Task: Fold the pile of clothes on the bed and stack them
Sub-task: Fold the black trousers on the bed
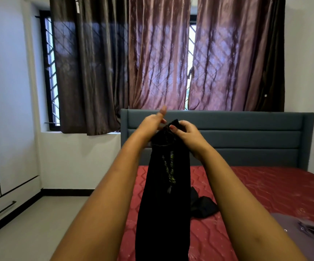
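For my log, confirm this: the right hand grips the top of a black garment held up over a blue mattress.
Wrong colour: the head view shows a red mattress. The right hand grips the top of a black garment held up over it.

Both bare forearms reach forward and converge, wrists close together. The left grip (151, 122) is flat, its fingers straight and thumb raised, palm turned toward the right grip (185, 133), whose curled fingers pinch the top of a black garment (163, 185).
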{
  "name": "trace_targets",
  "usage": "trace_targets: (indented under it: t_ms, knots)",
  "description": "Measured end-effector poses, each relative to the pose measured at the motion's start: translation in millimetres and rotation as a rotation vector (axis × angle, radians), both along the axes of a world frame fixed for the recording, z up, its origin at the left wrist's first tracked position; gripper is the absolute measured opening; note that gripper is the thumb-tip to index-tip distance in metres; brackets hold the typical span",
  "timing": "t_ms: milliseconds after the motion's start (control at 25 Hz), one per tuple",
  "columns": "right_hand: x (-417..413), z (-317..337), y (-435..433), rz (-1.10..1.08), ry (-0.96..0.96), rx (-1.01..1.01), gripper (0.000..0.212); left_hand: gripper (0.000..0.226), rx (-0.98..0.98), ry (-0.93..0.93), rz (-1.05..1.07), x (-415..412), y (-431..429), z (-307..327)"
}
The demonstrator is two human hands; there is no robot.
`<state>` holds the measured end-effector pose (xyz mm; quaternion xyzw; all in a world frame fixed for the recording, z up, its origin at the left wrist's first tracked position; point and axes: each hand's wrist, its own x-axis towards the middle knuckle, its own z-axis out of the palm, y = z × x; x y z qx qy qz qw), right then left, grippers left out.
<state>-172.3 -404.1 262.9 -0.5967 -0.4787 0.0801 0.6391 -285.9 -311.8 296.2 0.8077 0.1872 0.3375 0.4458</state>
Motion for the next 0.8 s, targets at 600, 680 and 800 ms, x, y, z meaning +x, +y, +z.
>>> trace_targets:
  t_ms: [600,680,800]
  knots:
    - [4.0,-85.8,-8.4,0.177,0.028,-0.386,0.035,0.026,0.721,0.069,0.266,-15.9,-18.8,29.1]
    - [5.7,-109.8,-5.7,0.162,0.012,-0.394,0.028,0.030,0.829,0.080,0.371,-17.9,-19.7,25.4]
    - [7.0,-134.1,-3.9,0.165,0.104,-0.339,0.033,0.035,0.882,0.059,0.464,-18.5,-19.5,17.5]
